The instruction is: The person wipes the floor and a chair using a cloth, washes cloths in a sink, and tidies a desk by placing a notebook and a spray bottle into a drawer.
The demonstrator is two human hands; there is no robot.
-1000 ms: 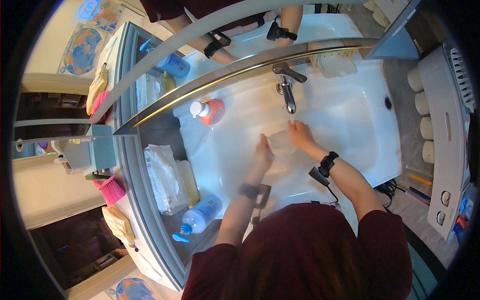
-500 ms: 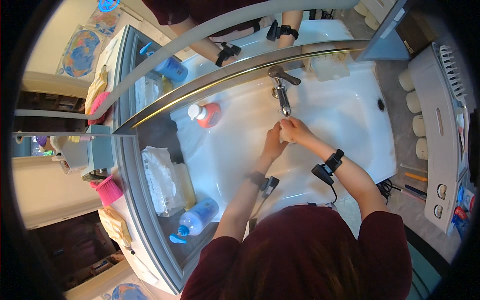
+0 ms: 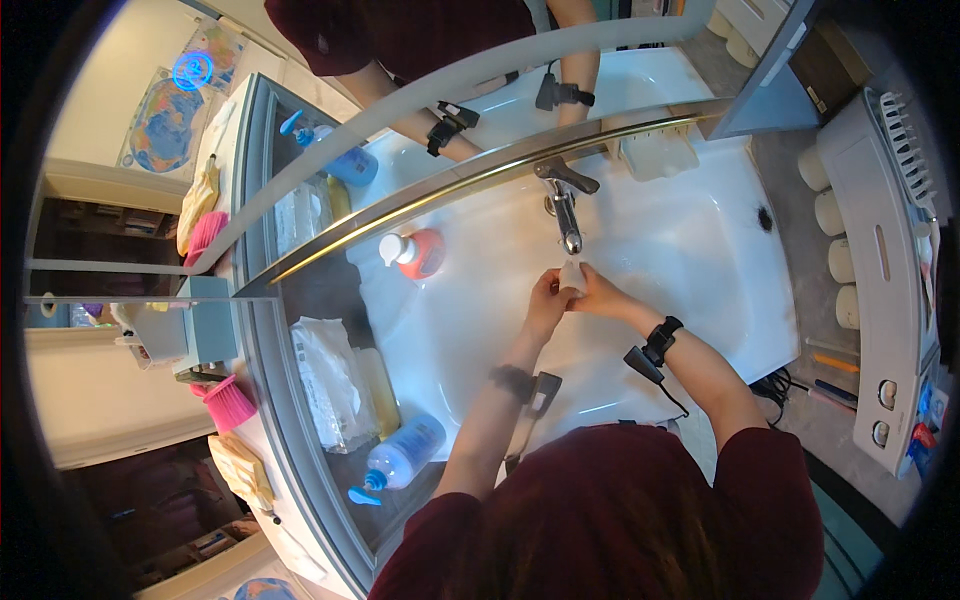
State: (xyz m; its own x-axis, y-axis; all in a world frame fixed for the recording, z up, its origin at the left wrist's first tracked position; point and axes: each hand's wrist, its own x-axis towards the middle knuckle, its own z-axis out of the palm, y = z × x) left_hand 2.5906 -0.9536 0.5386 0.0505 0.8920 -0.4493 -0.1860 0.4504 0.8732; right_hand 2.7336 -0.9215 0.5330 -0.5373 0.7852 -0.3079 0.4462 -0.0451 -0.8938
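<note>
Apparently, just below the faucet [image 3: 567, 222], our left hand [image 3: 546, 304] and right hand [image 3: 601, 297], fingers curled in, pinch a thin whitish cloth [image 3: 572, 278], probably light, limp and slippery, best held by its edges.

Smooth glossy white sink [image 3: 690, 270] before me, shiny metal faucet [image 3: 566, 218], translucent plastic pump bottle [image 3: 407, 453], my matt maroon cloth shirt [image 3: 650, 465]

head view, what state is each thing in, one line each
left hand, fingers closed on the pale thin piece
right hand, also gripping it
pale thin piece, bunched between both hands
faucet, lever turned right; water flow unclear
coral pump bottle, standing, pump fitted
blue pump bottle, standing, pump fitted
white package, crumpled
</note>
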